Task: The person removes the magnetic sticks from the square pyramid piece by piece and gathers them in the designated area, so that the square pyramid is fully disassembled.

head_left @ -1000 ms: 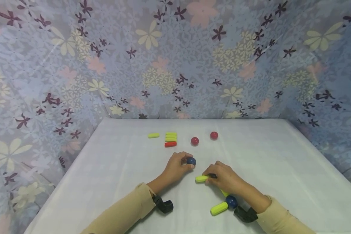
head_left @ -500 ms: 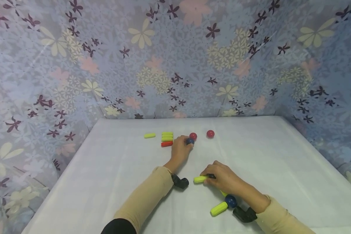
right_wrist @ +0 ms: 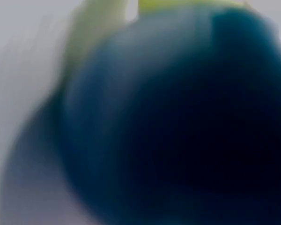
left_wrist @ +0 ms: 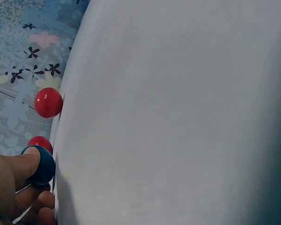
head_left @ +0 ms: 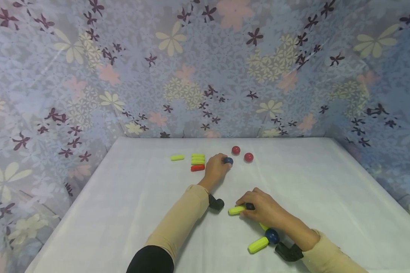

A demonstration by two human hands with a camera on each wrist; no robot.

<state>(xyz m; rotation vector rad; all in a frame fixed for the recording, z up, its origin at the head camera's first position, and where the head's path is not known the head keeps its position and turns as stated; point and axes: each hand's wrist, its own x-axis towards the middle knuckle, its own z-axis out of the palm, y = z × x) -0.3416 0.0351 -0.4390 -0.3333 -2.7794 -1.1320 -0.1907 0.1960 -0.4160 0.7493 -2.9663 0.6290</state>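
In the head view my left hand (head_left: 216, 167) pinches a blue ball (head_left: 228, 160) toward the back of the table; its thumb lies on the ball (left_wrist: 43, 169) in the left wrist view. My right hand (head_left: 264, 208), nearer the front, grips a yellow-green stick (head_left: 237, 210) with a dark piece (head_left: 249, 206) at its end, partly hidden by the fingers. Below that hand another blue ball (head_left: 272, 236) touches a yellow-green stick (head_left: 258, 245), and a further yellow-green piece (head_left: 263, 226) shows partly under the wrist. The right wrist view is filled by a blurred blue ball (right_wrist: 178, 122).
Two red balls, a farther one (head_left: 236, 150) and a nearer one (head_left: 248, 157), lie just beyond my left hand. Left of it are a red stick (head_left: 197, 168), several stacked-side-by-side yellow sticks (head_left: 198, 159) and one lone yellow stick (head_left: 177, 157). A floral curtain (head_left: 205, 76) stands behind the table.
My left hand has carried its blue ball away toward the back. One red ball has shifted back and to the right. The right hand has stayed in place with its stick.
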